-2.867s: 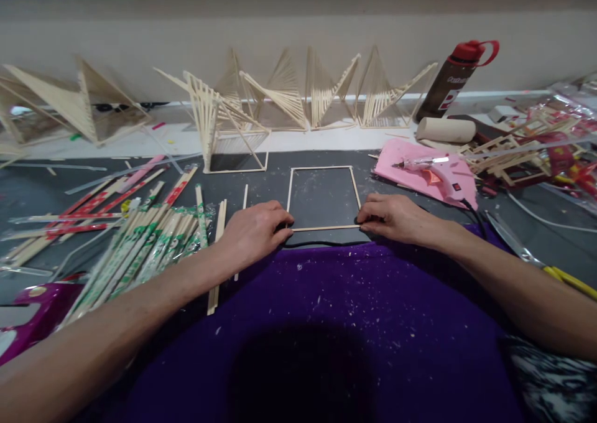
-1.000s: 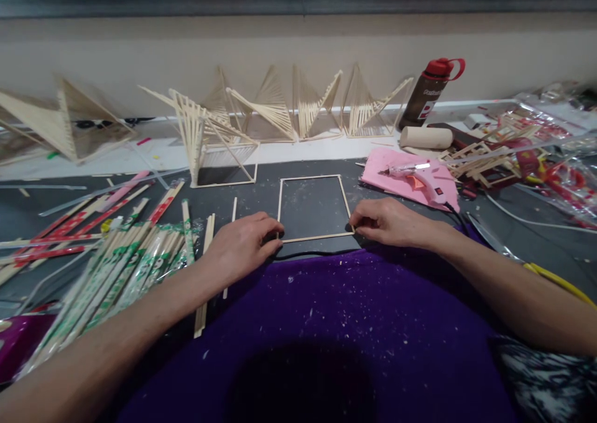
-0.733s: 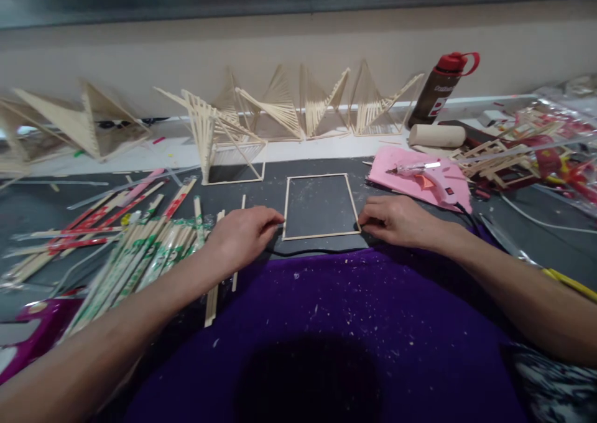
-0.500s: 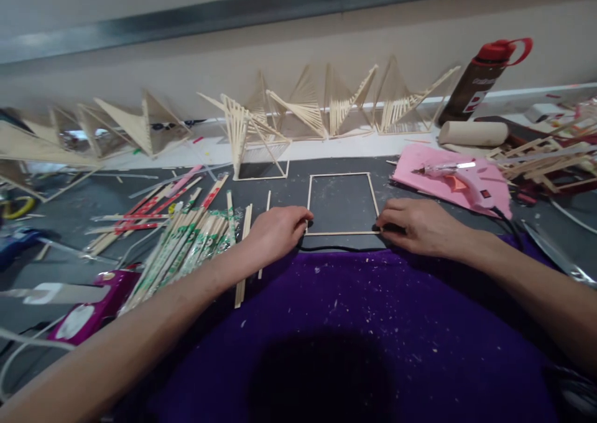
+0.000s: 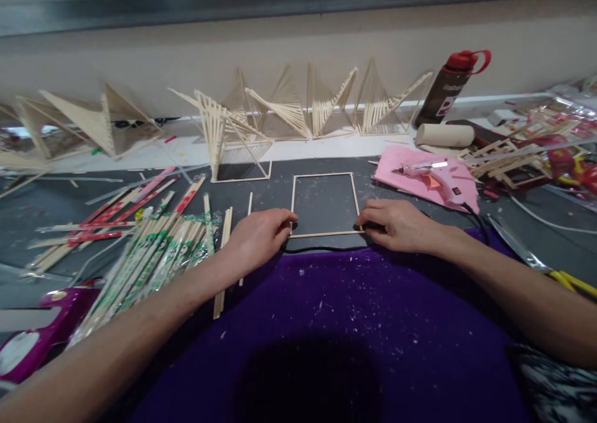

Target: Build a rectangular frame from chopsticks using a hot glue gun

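Lying flat on the dark tabletop (image 5: pixel 280 190), a square stick frame (image 5: pixel 323 175) sits just beyond a purple cloth (image 5: pixel 364 311). The left hand (image 5: pixel 259 241) has its fingers (image 5: pixel 285 219) curled shut on the frame's near left corner. The right hand (image 5: pixel 396 225) pinches the near right corner the same way. A pile of wrapped chopsticks (image 5: pixel 158 255) lies left. A glue gun (image 5: pixel 438 180) rests on a pink pad (image 5: pixel 401 171) to the right.

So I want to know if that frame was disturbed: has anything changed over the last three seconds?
Nothing visibly moved, and nothing was taken or let go; only the camera swung. The left hand and right hand stay at the near corners of the square stick frame, which lies flat where it was. The glue gun stays on its pink pad.
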`<state>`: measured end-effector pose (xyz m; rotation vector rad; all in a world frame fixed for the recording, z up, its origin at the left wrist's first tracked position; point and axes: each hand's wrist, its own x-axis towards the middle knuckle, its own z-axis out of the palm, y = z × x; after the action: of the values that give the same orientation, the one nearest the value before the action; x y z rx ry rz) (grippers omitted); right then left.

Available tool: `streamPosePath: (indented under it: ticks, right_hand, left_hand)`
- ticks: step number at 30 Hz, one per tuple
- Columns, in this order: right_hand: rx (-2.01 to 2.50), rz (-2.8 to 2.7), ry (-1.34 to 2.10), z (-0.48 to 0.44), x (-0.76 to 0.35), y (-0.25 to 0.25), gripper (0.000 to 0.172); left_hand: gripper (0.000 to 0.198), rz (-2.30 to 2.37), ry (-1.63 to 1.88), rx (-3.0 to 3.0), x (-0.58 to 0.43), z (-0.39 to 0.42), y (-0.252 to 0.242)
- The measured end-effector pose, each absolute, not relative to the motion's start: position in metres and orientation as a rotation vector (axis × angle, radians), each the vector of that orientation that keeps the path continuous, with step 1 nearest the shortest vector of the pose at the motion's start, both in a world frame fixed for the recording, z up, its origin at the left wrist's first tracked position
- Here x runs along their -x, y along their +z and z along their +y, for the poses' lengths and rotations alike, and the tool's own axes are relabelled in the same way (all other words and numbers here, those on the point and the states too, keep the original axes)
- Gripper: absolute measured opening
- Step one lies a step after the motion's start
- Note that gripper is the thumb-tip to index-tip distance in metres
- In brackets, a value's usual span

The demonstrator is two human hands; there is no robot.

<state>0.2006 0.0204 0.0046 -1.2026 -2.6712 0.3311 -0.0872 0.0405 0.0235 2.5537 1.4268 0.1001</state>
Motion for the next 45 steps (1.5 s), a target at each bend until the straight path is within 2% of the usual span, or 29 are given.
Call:
streamPosePath:
  ticks: [14, 45]
  right_hand:
    - [1.127, -2.701, 0.295, 0.0216, -0.2023, -0.0022, 0.017]
    - [1.138, -2.691, 0.379, 0.0233, -0.1966, 0.0044, 0.016]
  left_hand:
    - [0.018, 1.273, 0.004, -2.636, 0.0928, 0.0405, 0.0212]
    - [0.023, 1.329, -0.107, -2.724, 0.0844, 0.0427, 0.0257]
